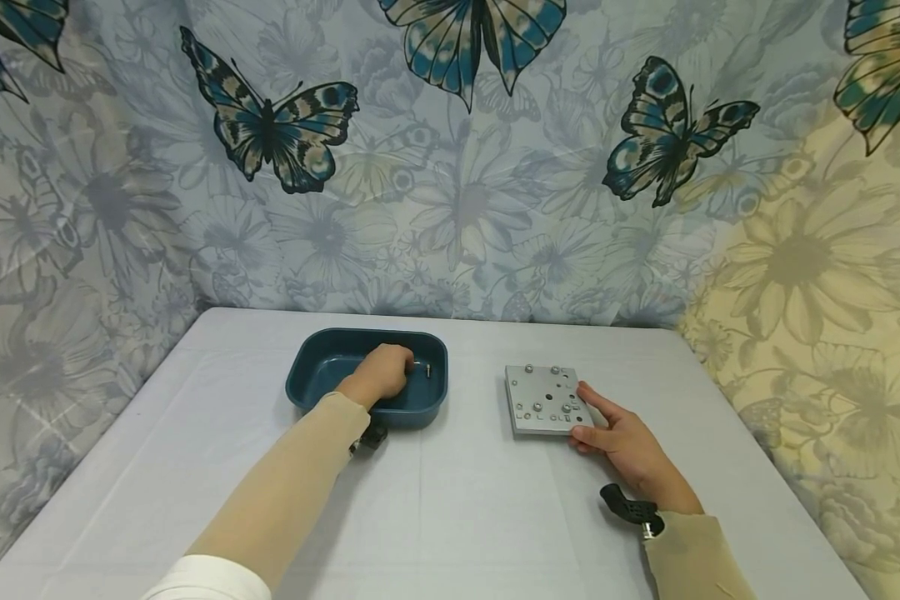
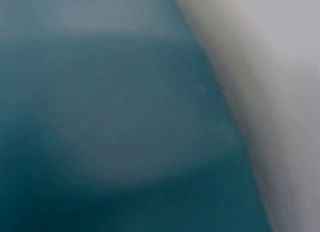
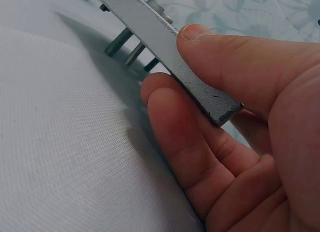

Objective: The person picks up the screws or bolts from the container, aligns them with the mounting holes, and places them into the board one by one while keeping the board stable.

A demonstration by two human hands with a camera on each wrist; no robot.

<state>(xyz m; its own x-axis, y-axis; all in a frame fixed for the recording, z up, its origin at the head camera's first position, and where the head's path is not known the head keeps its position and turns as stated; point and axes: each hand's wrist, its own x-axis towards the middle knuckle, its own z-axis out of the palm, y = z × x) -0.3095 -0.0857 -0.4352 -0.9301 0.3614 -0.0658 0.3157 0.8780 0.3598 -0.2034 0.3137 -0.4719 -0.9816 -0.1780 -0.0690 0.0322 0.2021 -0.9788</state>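
Observation:
In the head view my left hand (image 1: 384, 373) reaches down into a dark teal plastic bin (image 1: 311, 340). Its fingertips are hidden, so what they touch does not show. A small metal screw (image 1: 428, 370) stands out inside the bin, right of the hand. The left wrist view is a close blur of the teal bin wall (image 2: 125, 117). My right hand (image 1: 622, 450) grips the right edge of a silver metal plate (image 1: 536, 396) with holes and bolt heads on top. From the right wrist, bolts (image 3: 119, 42) poke out below the plate, which is tilted between thumb and fingers.
A white cloth covers the table (image 1: 450, 517). Behind it hangs a floral backdrop (image 1: 450, 233) with butterflies. Each wrist carries a black camera mount, the right one (image 1: 630, 504) clearly visible.

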